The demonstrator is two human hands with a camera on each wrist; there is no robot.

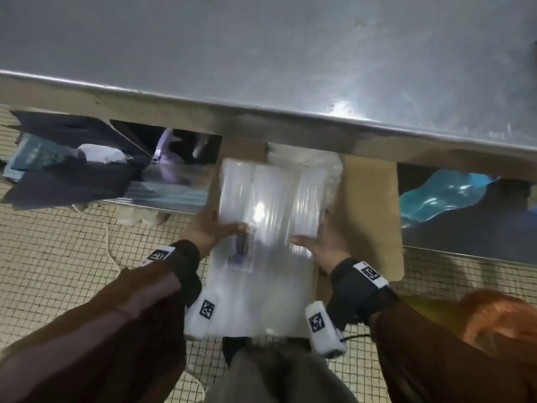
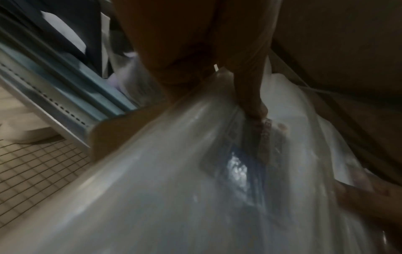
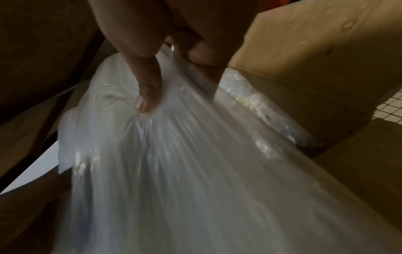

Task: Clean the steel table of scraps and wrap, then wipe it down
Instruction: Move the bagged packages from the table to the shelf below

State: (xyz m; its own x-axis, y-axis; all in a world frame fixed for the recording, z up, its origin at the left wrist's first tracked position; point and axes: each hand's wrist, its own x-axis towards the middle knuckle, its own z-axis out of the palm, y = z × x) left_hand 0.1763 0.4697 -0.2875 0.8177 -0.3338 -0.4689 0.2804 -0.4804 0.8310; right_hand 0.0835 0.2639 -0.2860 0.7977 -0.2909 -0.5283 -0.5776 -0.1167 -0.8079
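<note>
A large clear plastic pack [image 1: 270,216] with a small dark label lies over an open cardboard box [image 1: 369,210] on the shelf under the steel table [image 1: 261,53]. My left hand [image 1: 212,228] grips the pack's left edge, thumb on top. My right hand [image 1: 319,242] grips its right edge, likewise with the thumb on top. In the left wrist view the pack [image 2: 174,171] fills the frame under my thumb [image 2: 252,96]. The right wrist view shows my thumb [image 3: 147,96] pressed into the plastic [image 3: 195,171], fingers curled beneath.
Dark sheets and a blue item [image 1: 58,158] crowd the lower shelf at the left. A blue plastic bag [image 1: 444,196] lies on the shelf at the right. An orange bag [image 1: 494,321] sits by my right arm. Small-tiled floor [image 1: 58,271] runs below, with a white cord.
</note>
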